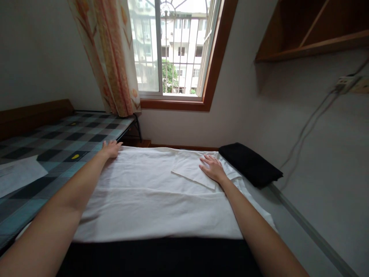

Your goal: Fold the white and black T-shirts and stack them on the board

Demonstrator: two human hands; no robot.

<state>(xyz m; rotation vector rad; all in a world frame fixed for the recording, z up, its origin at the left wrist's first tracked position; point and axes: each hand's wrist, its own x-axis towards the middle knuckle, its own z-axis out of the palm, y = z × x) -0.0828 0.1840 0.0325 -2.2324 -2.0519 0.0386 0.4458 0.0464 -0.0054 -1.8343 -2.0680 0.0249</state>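
A white garment (150, 207), which looks like a T-shirt, lies spread out in front of me with a crease running across it. At its far left corner, my left hand (112, 148) rests with the fingers stretched out. My right hand (212, 167) lies flat, fingers spread, on a folded-over flap (191, 169) that resembles a sleeve, near the far right side. Neither hand grips anything. Just right of the garment is a folded black cloth (249, 163).
To the left stands a bed with a checked cover (86, 132), a white paper (20, 173) lying on it. A curtain (112, 57) hangs beside the barred window (178, 57). On the right wall are a wooden shelf (311, 46) and cables (309, 119) below a socket.
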